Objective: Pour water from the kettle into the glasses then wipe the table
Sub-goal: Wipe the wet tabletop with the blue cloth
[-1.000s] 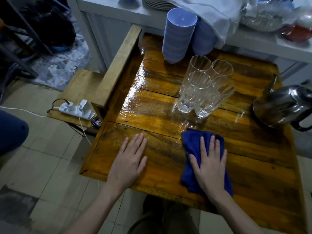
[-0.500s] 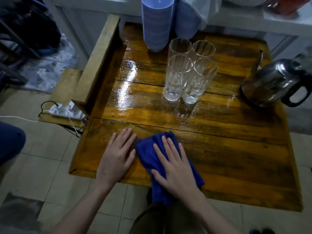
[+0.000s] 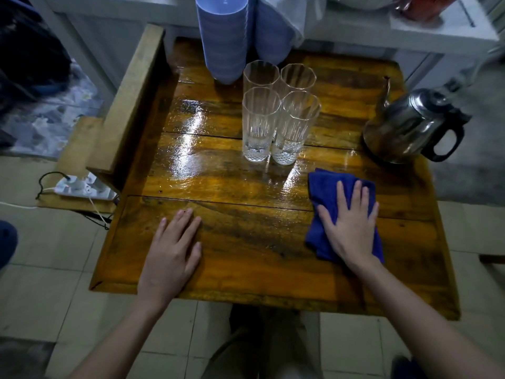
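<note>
Right hand, fingers spread flat, presses the blue cloth; best swept toward the wet sheen, clear of the glasses.

Head camera, looking steeply down, close over table.

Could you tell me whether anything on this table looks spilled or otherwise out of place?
Yes. The table has a glossy wet sheen left of the four glasses, which looks like spilled water. The right hand presses a blue cloth flat near the kettle, away from that patch.
</note>
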The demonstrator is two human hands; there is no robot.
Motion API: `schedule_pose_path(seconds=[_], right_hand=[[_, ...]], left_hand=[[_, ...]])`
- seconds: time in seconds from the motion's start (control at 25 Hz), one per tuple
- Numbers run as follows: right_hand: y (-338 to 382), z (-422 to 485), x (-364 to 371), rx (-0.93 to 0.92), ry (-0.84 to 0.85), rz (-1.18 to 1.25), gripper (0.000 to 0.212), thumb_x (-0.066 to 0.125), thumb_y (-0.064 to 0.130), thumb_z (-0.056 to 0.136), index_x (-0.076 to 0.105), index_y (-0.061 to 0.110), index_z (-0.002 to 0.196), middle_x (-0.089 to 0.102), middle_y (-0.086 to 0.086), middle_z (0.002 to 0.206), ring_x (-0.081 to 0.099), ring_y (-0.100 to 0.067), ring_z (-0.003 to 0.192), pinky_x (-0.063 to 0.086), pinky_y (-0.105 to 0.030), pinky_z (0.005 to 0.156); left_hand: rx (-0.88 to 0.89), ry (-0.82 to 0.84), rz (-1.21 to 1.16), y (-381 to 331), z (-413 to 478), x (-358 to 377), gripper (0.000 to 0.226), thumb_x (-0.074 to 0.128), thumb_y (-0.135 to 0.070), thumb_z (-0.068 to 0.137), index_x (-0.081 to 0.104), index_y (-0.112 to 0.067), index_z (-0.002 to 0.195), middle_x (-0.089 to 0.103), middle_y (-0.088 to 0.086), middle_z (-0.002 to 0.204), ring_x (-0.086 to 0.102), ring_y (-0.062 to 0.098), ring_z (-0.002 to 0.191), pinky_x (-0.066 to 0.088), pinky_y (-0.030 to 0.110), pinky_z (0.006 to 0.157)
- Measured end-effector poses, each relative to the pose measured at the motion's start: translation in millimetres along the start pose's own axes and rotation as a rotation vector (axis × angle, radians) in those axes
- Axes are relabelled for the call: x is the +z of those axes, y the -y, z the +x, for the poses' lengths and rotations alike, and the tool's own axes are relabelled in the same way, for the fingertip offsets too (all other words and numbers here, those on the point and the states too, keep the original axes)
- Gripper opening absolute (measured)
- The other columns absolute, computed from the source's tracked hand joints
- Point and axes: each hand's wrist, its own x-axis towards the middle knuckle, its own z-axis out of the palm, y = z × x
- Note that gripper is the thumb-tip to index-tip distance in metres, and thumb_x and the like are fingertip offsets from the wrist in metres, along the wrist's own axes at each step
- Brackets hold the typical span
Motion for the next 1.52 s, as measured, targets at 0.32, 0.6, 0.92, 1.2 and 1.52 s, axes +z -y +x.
schedule_pose_path(seconds=[0.32, 0.6, 0.92, 1.2, 1.52], right_hand=[[133, -64, 21, -0.37, 0.044, 0.047, 0.077, 0.025, 0.066, 0.093, 0.017, 0.023, 0.156, 0.004, -0.013, 0.165, -0.001, -0.028, 0.152, 0.007, -0.054, 0.121], [28, -96, 18, -0.579, 0.104, 0.025, 0.07, 0.031, 0.057, 0.099, 0.011, 0.024, 0.157, 0.001, 0.0, 0.166, -0.001, -0.015, 0.153, 0.013, -0.048, 0.121], [-60, -9, -8, 0.049, -0.012, 0.022, 0.077, 0.014, 0.061, 0.094, 0.011, 0.017, 0.157, 0.006, -0.014, 0.165, 0.005, -0.031, 0.152, 0.009, -0.058, 0.121], [84, -36, 14, -0.214, -0.004, 0.03, 0.08, 0.017, 0.064, 0.095, 0.013, 0.014, 0.156, 0.005, -0.014, 0.164, 0.002, -0.029, 0.152, 0.005, -0.053, 0.122], [59, -113, 24, -0.626, 0.123, 0.009, 0.073, 0.026, 0.063, 0.098, 0.012, 0.022, 0.157, 0.001, -0.003, 0.166, -0.002, -0.017, 0.153, 0.011, -0.048, 0.121]], left_hand=[[-0.003, 0.005, 0.035, 1, -1, 1, 0.054, 0.039, -0.034, 0.095, 0.044, -0.011, 0.144, 0.038, 0.008, 0.154, 0.029, 0.021, 0.145, 0.022, 0.047, 0.119], [0.001, 0.015, 0.02, 0, -1, 1, 0.054, 0.038, -0.035, 0.096, 0.042, -0.012, 0.144, 0.037, 0.008, 0.154, 0.028, 0.022, 0.146, 0.021, 0.048, 0.12], [0.0, 0.009, 0.016, 1, 0, 1, 0.054, 0.037, -0.035, 0.096, 0.044, -0.01, 0.143, 0.038, 0.01, 0.153, 0.03, 0.023, 0.145, 0.02, 0.048, 0.12], [-0.006, 0.012, 0.023, 1, -2, 1, 0.054, 0.037, -0.035, 0.096, 0.043, -0.011, 0.144, 0.037, 0.009, 0.154, 0.028, 0.022, 0.146, 0.019, 0.047, 0.12], [0.017, -0.016, -0.078, -4, 1, -7, 0.049, 0.04, -0.032, 0.094, 0.056, -0.005, 0.132, 0.049, 0.01, 0.144, 0.043, 0.024, 0.137, 0.026, 0.043, 0.118]])
